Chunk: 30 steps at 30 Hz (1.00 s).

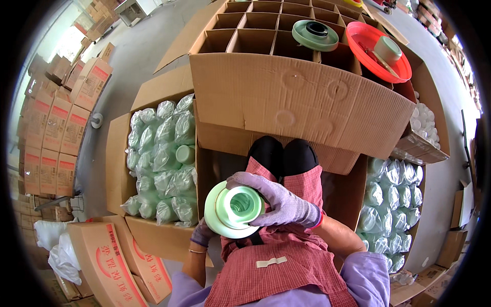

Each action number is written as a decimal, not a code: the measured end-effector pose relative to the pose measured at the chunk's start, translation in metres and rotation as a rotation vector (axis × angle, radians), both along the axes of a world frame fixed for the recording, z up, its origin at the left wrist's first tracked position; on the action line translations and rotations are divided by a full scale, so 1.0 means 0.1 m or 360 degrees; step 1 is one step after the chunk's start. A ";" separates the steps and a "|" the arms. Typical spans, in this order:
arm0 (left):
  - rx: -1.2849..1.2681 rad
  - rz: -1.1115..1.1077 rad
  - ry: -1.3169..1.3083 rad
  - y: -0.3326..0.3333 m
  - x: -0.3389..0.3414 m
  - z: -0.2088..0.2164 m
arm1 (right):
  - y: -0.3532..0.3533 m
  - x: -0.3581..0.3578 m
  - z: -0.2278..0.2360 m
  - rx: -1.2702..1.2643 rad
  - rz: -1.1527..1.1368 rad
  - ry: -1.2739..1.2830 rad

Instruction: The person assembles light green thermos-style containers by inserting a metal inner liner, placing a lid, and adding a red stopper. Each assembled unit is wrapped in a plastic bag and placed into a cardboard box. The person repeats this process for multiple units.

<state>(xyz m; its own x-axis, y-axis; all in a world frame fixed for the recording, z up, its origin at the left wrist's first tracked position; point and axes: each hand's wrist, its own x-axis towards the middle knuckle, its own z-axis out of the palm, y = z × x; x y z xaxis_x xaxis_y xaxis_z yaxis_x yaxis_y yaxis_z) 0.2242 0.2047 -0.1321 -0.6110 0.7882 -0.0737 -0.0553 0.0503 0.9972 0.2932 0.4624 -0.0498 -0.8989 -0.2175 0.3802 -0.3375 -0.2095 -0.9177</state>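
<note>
A pale green plastic flask part (220, 215) with wide round rims and an open neck faces up over my lap. My right hand (279, 202), in a grey-purple glove, grips its right side, with fingers across the top edge and thumb by the neck. My left hand (203, 234), gloved too, supports it from the lower left; most of its fingers are hidden behind the part. Beside it on the left, an open carton (118, 158) holds rows of green pieces wrapped in clear plastic (163, 153); one green piece (185, 154) there shows its bare round end.
In front stands a large divided carton (240, 82). Stacked green rings (313, 40) and a red basin (358, 36) with a green cup (387, 50) rest on top. More wrapped green pieces (391, 204) fill a carton at right. White pieces (423, 123) lie behind them. Stacked boxes (56, 128) stand far left.
</note>
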 end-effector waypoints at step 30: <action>-0.0263 -0.0401 0.0884 0.46 -1.25 0.96 | 0.36 0.80 -0.38 0.1074 -0.0837 -0.0339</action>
<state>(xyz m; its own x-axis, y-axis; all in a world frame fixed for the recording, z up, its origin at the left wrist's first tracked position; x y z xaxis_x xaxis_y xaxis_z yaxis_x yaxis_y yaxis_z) 0.0996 0.2505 -0.0361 -0.3905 0.9181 0.0681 0.5020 0.1504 0.8517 0.3729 0.4979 -0.0874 -0.9830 0.1268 0.1330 -0.0454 0.5341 -0.8442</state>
